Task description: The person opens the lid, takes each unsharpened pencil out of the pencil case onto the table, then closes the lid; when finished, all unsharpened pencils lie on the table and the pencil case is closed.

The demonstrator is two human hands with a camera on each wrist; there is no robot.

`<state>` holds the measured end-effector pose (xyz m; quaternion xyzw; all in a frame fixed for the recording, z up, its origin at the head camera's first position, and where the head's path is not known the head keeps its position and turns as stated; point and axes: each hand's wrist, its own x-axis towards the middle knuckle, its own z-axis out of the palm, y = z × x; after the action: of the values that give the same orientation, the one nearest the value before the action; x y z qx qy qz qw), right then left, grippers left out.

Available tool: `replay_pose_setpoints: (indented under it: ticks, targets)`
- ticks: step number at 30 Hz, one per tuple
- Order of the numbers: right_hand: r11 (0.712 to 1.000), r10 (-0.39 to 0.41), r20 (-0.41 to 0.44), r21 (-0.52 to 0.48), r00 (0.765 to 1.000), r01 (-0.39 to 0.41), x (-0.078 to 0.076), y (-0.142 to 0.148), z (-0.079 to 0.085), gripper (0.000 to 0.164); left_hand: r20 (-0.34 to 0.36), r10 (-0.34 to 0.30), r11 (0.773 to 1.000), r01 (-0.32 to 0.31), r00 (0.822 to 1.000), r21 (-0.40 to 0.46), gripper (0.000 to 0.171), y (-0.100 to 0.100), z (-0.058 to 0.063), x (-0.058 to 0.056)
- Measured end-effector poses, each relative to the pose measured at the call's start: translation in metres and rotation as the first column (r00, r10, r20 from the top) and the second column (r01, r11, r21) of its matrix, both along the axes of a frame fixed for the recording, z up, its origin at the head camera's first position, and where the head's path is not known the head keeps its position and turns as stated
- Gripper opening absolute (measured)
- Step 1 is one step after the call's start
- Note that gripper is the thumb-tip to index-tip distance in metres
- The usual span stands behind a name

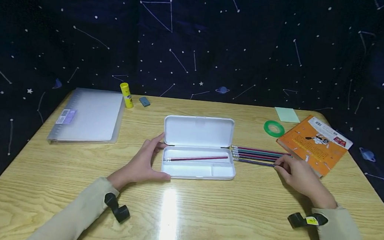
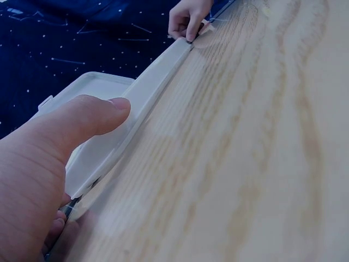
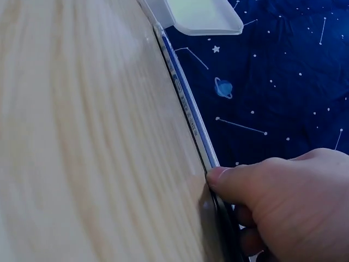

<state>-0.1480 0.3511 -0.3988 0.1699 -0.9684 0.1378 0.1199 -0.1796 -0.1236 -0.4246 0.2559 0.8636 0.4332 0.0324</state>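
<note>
A white pencil case (image 1: 186,170) lies with its lid (image 1: 198,131) raised, and a dark red pencil (image 1: 206,159) rests in its long back compartment. My left hand (image 1: 142,164) grips the case's left end, its thumb (image 2: 103,117) along the front wall and the fingers behind, mostly hidden. Right of the case, several pencils (image 1: 260,153) in red, green and dark tones lie side by side, eraser ends toward the case. At their far end my right hand (image 1: 300,175) pinches the nearest one, a dark blue pencil (image 1: 254,162), between thumb and fingers.
An orange book (image 1: 314,143), a green tape roll (image 1: 274,129) and pale green sticky notes (image 1: 286,114) lie at the right. Back left are a clear-covered binder (image 1: 88,116), an upright yellow glue stick (image 1: 127,95) and a blue-grey eraser (image 1: 144,101). A dark star-patterned cloth (image 1: 197,42) hangs behind the table.
</note>
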Motion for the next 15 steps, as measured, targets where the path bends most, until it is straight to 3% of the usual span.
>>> replay_pose_setpoints:
  ticks: [9,15]
  targets:
    - [1.000,-0.023,-0.003,0.011,1.000,0.023,-0.009,0.001,0.004,0.024,-0.013,-0.001,1.000,0.001,1.000,0.007,0.127,0.001,0.002,0.002]
    - [1.000,0.011,-0.046,0.009,0.999,-0.011,-0.015,-0.015,0.006,0.021,-0.023,-0.008,1.000,0.008,1.000,0.007,0.125,0.001,0.004,0.002]
